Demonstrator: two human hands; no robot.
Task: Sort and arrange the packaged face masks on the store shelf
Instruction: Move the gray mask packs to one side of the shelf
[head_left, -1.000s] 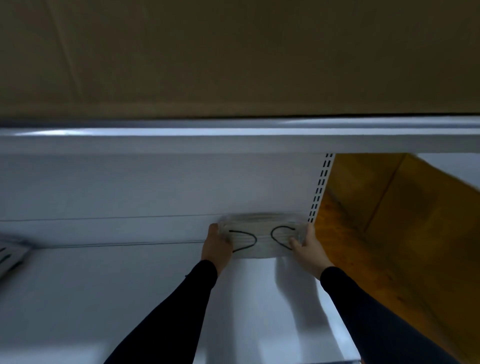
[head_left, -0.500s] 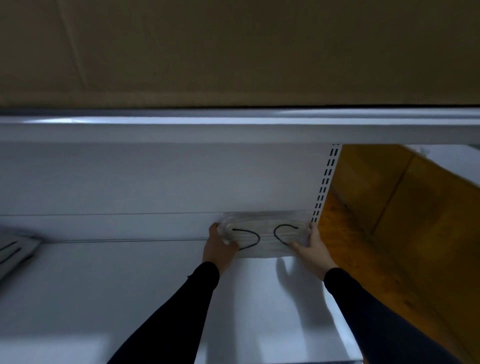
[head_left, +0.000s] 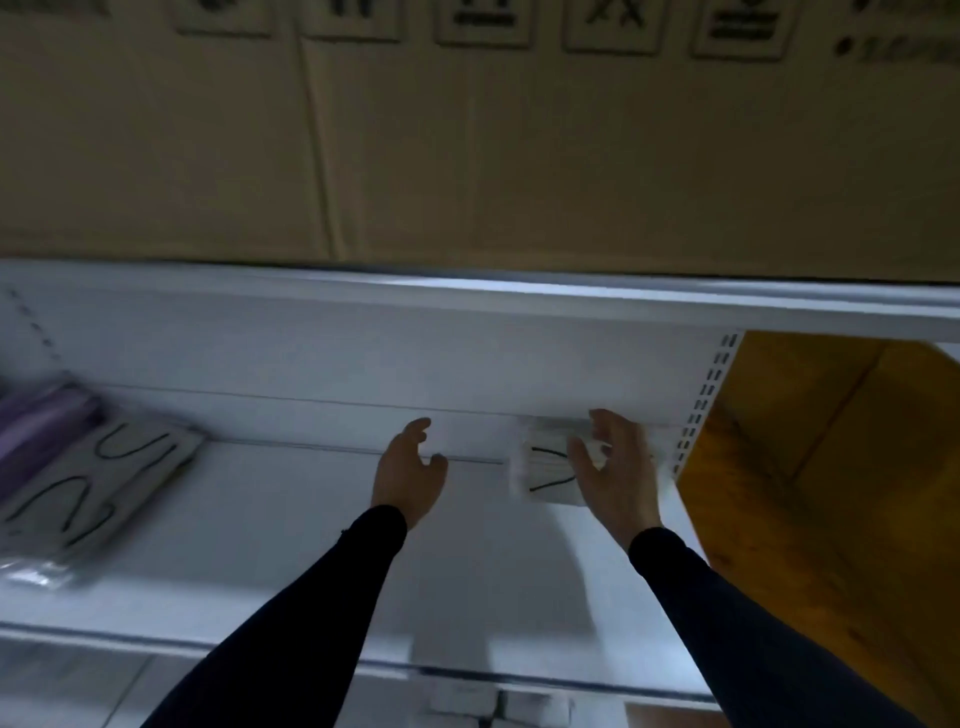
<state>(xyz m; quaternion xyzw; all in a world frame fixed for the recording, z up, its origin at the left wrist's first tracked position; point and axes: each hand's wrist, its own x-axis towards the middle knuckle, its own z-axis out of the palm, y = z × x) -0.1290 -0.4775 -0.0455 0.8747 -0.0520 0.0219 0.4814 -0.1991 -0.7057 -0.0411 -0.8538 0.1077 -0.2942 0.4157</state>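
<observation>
Standing one mask pack (head_left: 540, 467) at three o'clock.
Both hands, left hand (head_left: 408, 475) and right hand (head_left: 613, 467), fingers apart, empty; loose packs (head_left: 98, 483) at nine o'clock unsorted.

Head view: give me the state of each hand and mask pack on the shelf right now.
Left hand: open, fingers loosely curled, holding nothing, above the shelf.
Right hand: open, in front of the standing pack; contact cannot be told.
Standing mask pack: upright at the back wall, near the slotted upright.
Flat mask pack: lying at the shelf's left, untouched.
Purple pack: behind the flat one, blurred.
</observation>
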